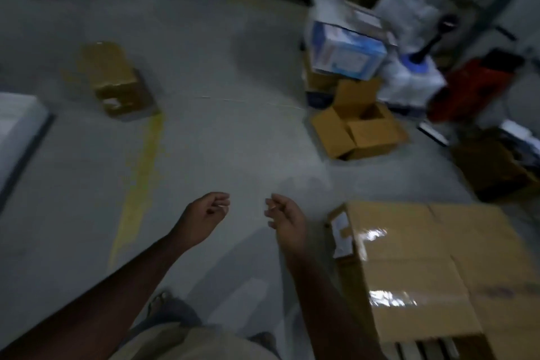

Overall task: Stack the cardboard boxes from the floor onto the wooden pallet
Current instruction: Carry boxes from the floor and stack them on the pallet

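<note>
Blurred, dim head view, looking down at a grey concrete floor w/ a worn yellow painted line running up the left-centre.

Writing/labels: none readable. The big taped carton at lower right has a white label on its left side face, text too blurred to read; glossy clear tape shines on its top. It sits on slats at the bottom edge, prob. the wooden pallet, only a sliver showing. A blue-and-white printed box at upper right has print, also illegible.

Hands: both forearms reach fwd from the bottom of frame, bare, over open floor. Left hand is palm-inward, fingers loosely curled, holding nothing. Right hand mirrors it just beside, fingers loosely curled toward the left hand, also holding nothing. The two hands are near each other but apart. Right hand is near the taped carton's left edge, not touching.

Other boxes: a closed brown cardboard box lies on the floor at upper left, well apart from the hands, at the far end of the yellow line. An open-flapped cardboard box sits on the floor at centre-right, just below the blue-and-white box and a pile of white wrapped packs. A red item stands at far right.
</note>
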### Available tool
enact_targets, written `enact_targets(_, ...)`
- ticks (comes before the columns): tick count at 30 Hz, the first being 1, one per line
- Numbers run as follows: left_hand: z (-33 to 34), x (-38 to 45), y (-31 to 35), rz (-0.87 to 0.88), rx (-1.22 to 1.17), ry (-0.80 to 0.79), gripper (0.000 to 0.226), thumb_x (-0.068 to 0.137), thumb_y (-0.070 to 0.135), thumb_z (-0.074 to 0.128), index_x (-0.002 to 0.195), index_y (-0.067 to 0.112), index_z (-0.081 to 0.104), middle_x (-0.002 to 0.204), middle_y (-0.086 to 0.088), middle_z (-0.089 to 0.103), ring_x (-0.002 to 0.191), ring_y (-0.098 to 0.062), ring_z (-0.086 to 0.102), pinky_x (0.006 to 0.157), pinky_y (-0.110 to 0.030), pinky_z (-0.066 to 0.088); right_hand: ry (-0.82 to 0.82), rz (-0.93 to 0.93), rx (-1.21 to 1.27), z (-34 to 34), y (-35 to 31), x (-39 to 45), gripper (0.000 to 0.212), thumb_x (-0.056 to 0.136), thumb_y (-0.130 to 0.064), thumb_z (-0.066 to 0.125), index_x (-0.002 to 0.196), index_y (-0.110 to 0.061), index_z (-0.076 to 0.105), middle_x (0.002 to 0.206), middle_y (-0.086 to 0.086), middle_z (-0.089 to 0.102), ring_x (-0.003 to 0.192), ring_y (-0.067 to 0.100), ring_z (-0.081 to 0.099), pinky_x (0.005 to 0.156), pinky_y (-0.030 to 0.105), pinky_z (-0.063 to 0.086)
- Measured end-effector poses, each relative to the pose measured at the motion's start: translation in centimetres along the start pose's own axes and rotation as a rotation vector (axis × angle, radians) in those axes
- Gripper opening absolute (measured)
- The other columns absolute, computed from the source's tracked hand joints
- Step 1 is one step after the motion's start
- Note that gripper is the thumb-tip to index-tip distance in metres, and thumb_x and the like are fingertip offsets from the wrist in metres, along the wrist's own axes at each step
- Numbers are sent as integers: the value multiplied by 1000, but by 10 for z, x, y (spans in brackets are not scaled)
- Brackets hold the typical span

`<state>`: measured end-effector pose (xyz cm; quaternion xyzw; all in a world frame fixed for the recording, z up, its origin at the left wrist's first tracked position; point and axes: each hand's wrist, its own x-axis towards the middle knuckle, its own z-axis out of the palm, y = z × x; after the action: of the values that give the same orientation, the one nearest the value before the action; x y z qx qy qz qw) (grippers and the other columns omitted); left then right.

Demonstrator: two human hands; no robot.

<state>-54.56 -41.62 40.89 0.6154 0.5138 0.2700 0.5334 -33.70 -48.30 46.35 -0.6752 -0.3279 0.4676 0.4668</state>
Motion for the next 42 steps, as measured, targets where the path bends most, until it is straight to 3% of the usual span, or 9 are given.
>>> enact_targets(7, -186, -53, -82, -121, -106, 283, 27, 99, 10, 64, 115, 31, 64, 117, 1, 72, 105, 2, 67, 86, -13, 51, -264, 59, -25, 217, -22, 20, 21, 101, -8, 60, 112, -24, 69, 114, -1, 76, 98, 22, 72, 82, 34, 55)
enact_targets(11, -270, -62, -106, -168, -100, 430, 27, 98, 8, 64, 125, 11, 66, 114, 1, 71, 98, 11, 65, 88, -11, 50, -381, 86, -33, 325, -33, 32, 21, 101, -7, 60, 115, -20, 69, 117, 2, 75, 101, 24, 72, 80, 33, 57)
enact_targets(15, -334, -34, -119, -196, -142, 504, 27, 98, 9, 65, 125, 14, 66, 117, -2, 72, 107, -8, 67, 95, -22, 52, -457, 69, -43, 400, -55, 62, 19, 101, -10, 62, 114, -21, 71, 113, 0, 76, 99, 21, 73, 80, 33, 59)
enact_targets(18, -375, -2, -130, -211, -165, 555, 25, 96, 9, 67, 119, 19, 68, 113, 0, 74, 106, -9, 69, 94, -25, 52, -490, 72, -55, 447, -65, 102, 21, 101, -10, 61, 121, -14, 69, 116, 1, 76, 100, 22, 73, 82, 34, 60)
enact_targets(23, -446, 82, -152, -246, -223, 655, 23, 89, 24, 72, 112, 25, 71, 108, -5, 75, 102, -13, 71, 95, -38, 55, -491, 117, -29, 519, -80, 196, 20, 101, -9, 62, 119, -14, 69, 115, 3, 76, 99, 25, 73, 85, 40, 59)
enact_targets(26, -491, 145, -159, -284, -231, 678, 24, 96, 6, 67, 119, 11, 69, 109, -7, 74, 99, -7, 70, 97, -41, 55, -515, 118, -39, 562, -98, 269, 19, 101, -9, 61, 116, -16, 69, 117, 4, 76, 97, 22, 73, 81, 35, 59)
enact_targets(30, -547, 229, -153, -321, -217, 711, 21, 97, 18, 68, 110, 35, 69, 114, 0, 74, 107, -14, 70, 97, -40, 56, -542, 103, -112, 617, -140, 364, 18, 101, -14, 62, 117, -21, 69, 118, 3, 73, 102, 22, 72, 80, 32, 57)
enact_targets(35, -612, 330, -123, -324, -228, 709, 32, 86, 38, 66, 115, 26, 69, 112, 0, 75, 101, -13, 72, 94, -42, 58, -607, 61, -173, 689, -204, 459, 19, 102, -17, 63, 120, -21, 68, 116, 1, 73, 104, 24, 71, 84, 37, 58)
enact_targets(42, -719, 497, -158, -373, -214, 641, 35, 87, 32, 67, 119, 17, 69, 111, -4, 75, 105, -14, 71, 96, -43, 57, -548, 143, -194, 800, -231, 608, 18, 100, -18, 65, 118, -19, 69, 115, 6, 73, 102, 24, 72, 83, 37, 57)
